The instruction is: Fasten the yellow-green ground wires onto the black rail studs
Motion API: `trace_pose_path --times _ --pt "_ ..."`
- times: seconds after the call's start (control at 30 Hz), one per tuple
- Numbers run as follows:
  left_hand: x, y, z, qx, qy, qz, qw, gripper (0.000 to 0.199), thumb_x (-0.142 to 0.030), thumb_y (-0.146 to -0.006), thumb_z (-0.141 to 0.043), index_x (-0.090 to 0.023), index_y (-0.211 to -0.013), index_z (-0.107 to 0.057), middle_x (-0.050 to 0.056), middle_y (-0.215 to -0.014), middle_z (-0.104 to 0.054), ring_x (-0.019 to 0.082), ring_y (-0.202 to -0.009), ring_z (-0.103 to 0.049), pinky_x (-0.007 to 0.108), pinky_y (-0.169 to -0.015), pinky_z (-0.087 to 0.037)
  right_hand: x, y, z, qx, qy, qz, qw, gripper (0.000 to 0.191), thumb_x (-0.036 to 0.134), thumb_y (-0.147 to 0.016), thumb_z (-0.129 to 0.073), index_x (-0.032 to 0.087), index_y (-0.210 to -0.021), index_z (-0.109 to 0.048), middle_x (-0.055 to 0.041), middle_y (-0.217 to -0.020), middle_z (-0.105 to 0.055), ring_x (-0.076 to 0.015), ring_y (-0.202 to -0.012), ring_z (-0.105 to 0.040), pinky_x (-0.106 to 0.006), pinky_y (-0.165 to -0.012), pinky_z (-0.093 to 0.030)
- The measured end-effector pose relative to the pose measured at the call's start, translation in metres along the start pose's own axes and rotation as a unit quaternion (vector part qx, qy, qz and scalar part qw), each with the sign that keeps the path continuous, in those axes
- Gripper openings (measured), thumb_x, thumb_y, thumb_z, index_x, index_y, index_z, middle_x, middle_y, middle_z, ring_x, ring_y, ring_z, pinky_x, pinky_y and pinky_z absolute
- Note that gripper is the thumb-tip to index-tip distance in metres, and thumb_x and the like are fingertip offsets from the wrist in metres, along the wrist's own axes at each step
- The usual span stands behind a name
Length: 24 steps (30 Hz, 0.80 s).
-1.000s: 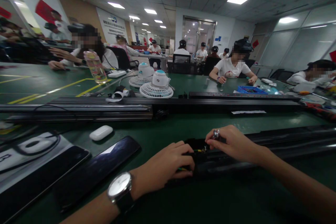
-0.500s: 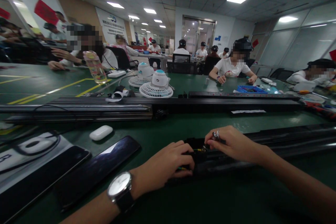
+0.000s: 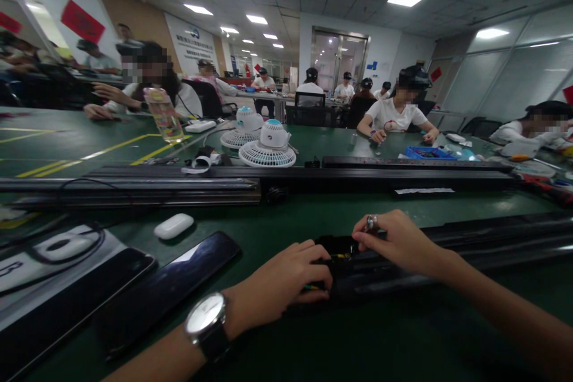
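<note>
Phone [image 3: 179, 286] left of hands [image 3: 284, 280], bars [image 3: 349, 179] behind, fans [image 3: 271, 146] beyond bars

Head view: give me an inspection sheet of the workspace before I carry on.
Surface: green tabletop, yellow lines at far left.
Things at the hands: thin yellow-green wires at a long dark part.
Clutter: white case, dark phone, two white fans.
Hands: left hand bent over the dark part's left end; right hand has fingers pinched, hold unclear.
Cables: black cable curving at left.
Surroundings: co-workers seated at tables.
</note>
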<state>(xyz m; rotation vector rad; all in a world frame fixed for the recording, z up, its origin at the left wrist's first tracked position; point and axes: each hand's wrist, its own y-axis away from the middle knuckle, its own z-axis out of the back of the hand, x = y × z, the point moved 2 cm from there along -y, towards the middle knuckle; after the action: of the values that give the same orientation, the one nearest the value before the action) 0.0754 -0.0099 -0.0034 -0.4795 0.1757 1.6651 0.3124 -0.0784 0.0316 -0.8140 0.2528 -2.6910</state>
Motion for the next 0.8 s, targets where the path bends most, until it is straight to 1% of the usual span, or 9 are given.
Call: trace_pose_path --times 0.17,0.37,0.5,0.6,0.7,0.8 --pt "0.0012 -0.0002 -0.001 -0.002 0.005 -0.005 1.0 0.005 -0.025 -0.095 -0.068 -0.023 -0.1 -0.068 0.004 -0.118 -0.061 0.021 -0.107 -0.056 0.036 -0.094 -0.045 0.0007 0.0002 -0.0039 -0.015 -0.006 -0.01 1.0 0.018 0.028 -0.1 -0.061 0.02 -0.092 -0.075 0.0009 -0.075 -0.077 -0.0155 -0.069 -0.072 -0.027 -0.065 -0.049" --pt "0.0001 -0.0003 -0.0003 -0.016 0.013 -0.006 1.0 0.005 -0.027 -0.096 -0.067 -0.023 -0.099 -0.069 0.004 -0.116 -0.062 0.02 -0.106 -0.057 0.035 -0.092 -0.045 -0.0002 0.0008 -0.0068 -0.018 -0.004 -0.001 1.0 0.017 0.028 -0.099 -0.062 0.02 -0.092 -0.075 0.0013 -0.077 -0.077 -0.015 -0.07 -0.072 -0.027 -0.066 -0.049" --pt "0.0002 0.0001 0.0 -0.004 0.013 0.005 1.0 0.006 -0.026 -0.095 -0.068 -0.023 -0.1 -0.069 0.003 -0.117 -0.062 0.02 -0.108 -0.056 0.037 -0.095 -0.044 -0.0005 0.001 -0.0075 -0.014 0.007 0.007 1.0 0.018 0.027 -0.099 -0.06 0.02 -0.092 -0.074 0.0013 -0.076 -0.076 -0.0145 -0.068 -0.07 -0.027 -0.066 -0.047" --pt "0.0007 0.0001 -0.0002 -0.001 0.012 0.007 1.0 0.006 -0.025 -0.095 -0.069 -0.024 -0.101 -0.069 0.003 -0.118 -0.061 0.021 -0.109 -0.056 0.036 -0.094 -0.045 -0.0003 0.0008 -0.0072 -0.008 0.021 0.018 1.0 0.019 0.026 -0.1 -0.057 0.019 -0.093 -0.074 0.0006 -0.076 -0.075 -0.0148 -0.068 -0.069 -0.028 -0.066 -0.046" --pt "0.0003 -0.0002 -0.0002 -0.015 0.015 -0.005 1.0 0.006 -0.026 -0.095 -0.068 -0.024 -0.101 -0.069 0.004 -0.117 -0.062 0.02 -0.108 -0.057 0.034 -0.091 -0.045 0.0009 0.0014 -0.0057 0.009 0.032 0.036 0.999 0.02 0.026 -0.102 -0.055 0.02 -0.097 -0.073 -0.001 -0.082 -0.075 -0.016 -0.072 -0.068 -0.029 -0.069 -0.047" --pt "-0.0009 -0.0007 0.0003 -0.018 0.01 -0.005 1.0 0.005 -0.026 -0.095 -0.068 -0.024 -0.099 -0.069 0.004 -0.117 -0.062 0.02 -0.107 -0.057 0.034 -0.091 -0.045 0.0033 0.0034 -0.0032 0.038 0.035 0.068 0.996 0.021 0.026 -0.102 -0.053 0.021 -0.103 -0.073 -0.0033 -0.093 -0.076 -0.0175 -0.083 -0.07 -0.029 -0.076 -0.049"
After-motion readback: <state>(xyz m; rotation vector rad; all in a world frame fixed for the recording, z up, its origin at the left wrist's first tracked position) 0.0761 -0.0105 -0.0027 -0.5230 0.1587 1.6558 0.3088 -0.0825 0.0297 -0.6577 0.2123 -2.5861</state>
